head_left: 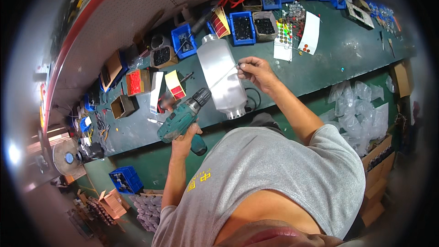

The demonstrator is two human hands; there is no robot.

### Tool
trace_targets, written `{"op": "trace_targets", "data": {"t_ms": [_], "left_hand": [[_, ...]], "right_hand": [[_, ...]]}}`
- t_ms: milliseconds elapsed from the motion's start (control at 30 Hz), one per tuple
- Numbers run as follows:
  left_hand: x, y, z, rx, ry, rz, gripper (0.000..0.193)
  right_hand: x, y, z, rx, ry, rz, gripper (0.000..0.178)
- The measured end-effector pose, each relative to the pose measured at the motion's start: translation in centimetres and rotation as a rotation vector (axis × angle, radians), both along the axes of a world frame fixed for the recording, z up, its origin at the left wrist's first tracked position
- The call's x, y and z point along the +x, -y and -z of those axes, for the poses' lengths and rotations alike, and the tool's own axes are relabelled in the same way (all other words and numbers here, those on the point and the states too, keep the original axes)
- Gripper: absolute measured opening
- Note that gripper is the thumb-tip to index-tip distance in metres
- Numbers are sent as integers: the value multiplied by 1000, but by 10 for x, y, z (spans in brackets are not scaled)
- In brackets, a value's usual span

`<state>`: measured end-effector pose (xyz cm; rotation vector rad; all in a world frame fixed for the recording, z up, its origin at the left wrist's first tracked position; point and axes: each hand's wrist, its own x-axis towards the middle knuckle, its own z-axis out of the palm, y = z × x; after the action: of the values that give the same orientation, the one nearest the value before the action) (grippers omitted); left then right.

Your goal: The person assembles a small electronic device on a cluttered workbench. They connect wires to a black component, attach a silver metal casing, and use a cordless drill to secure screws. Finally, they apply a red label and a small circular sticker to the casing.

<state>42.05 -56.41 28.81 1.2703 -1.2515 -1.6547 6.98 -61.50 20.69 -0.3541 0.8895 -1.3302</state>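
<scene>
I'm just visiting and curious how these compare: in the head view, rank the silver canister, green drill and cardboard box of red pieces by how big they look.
1. Silver canister
2. Green drill
3. Cardboard box of red pieces
The drill may look enlarged if nearer the camera.

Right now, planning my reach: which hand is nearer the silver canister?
Right hand, at the right edge of the silver canister; the left hand, on the drill, is lower left.
</scene>
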Motion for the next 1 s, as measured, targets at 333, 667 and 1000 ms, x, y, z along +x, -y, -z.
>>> {"op": "trace_targets", "data": {"t_ms": [333, 667, 1000], "left_hand": [[-57, 48, -11, 73, 175, 54, 33], [-84, 126, -54, 225, 335, 98, 23], [-174, 252, -105, -160, 762, 546, 37]], "right_hand": [[-75, 46, 9, -13, -177, -194, 23], [-85, 97, 48, -37, -146, -395, 22], [-55, 159, 97, -128, -596, -237, 26]]}}
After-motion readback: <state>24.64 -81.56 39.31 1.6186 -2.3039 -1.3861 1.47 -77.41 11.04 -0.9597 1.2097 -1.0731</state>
